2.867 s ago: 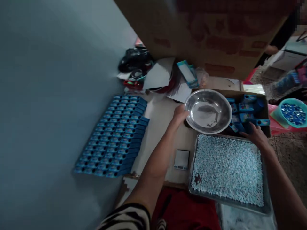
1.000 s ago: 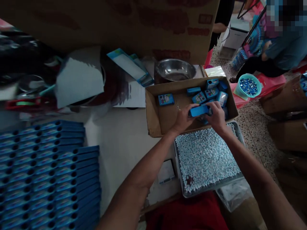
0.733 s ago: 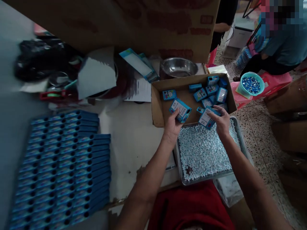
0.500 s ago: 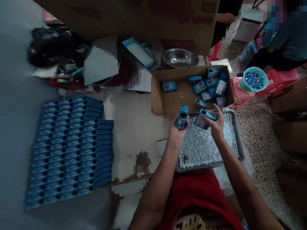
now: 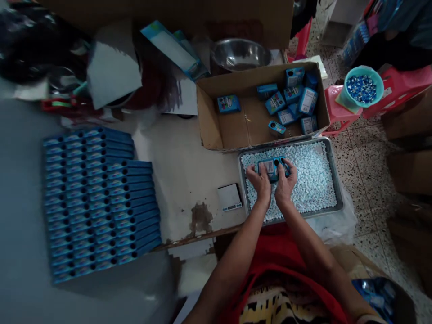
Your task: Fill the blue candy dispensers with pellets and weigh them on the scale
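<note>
Low over a metal tray (image 5: 339, 191) of small pale-blue pellets (image 5: 310, 175), my two hands are close together. My left hand (image 5: 261, 183) is closed round a small blue box (image 5: 267, 168) that lies tipped, with a white printed panel facing up. Beside it, my right hand (image 5: 285, 182) grips a second blue box (image 5: 286, 167). Dark round holes show at the ends of both boxes, side by side. Whether the boxes' lower sides touch the pellets is hidden. Just beyond the tray, a cardboard carton (image 5: 212, 135) holds several loose blue boxes (image 5: 276, 103).
Rows of blue boxes with round holes (image 5: 97, 202) stand at the left. A small scale (image 5: 230, 197) sits left of the tray. Behind the carton is a steel bowl (image 5: 241, 54). At right, a turquoise tub (image 5: 380, 87) of blue pieces rests on a pink stool (image 5: 334, 101).
Both hands have come down toward the tray and together, bringing the two boxes side by side. The boxes are tipped over. The camera view has shifted, uncovering the scale.
</note>
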`<move>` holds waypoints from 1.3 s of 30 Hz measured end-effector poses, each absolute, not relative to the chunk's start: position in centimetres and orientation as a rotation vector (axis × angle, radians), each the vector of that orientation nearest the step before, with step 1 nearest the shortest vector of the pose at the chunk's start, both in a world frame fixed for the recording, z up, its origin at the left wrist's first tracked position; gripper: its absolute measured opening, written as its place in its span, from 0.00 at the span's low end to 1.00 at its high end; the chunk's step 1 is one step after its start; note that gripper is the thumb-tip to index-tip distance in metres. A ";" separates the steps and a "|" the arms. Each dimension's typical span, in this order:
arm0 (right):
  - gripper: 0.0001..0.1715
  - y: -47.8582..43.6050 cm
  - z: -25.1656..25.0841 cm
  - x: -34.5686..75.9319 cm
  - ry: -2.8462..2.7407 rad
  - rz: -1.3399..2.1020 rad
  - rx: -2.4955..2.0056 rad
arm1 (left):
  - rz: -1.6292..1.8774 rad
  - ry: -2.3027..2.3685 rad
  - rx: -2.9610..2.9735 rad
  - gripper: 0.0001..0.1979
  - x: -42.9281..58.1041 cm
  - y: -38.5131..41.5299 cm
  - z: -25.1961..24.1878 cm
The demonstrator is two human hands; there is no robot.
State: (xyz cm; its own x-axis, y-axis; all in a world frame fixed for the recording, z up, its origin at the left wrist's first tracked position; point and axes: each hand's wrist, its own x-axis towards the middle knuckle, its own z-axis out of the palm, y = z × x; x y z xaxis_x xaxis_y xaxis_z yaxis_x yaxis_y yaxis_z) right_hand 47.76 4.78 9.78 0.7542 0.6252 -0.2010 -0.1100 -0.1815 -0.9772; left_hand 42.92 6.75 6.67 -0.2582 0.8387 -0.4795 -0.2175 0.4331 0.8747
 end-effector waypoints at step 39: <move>0.27 -0.9 11.7 44.6 0.048 1.333 -1.482 | 0.807 1.427 1.642 0.39 31.6 -0.5 3.5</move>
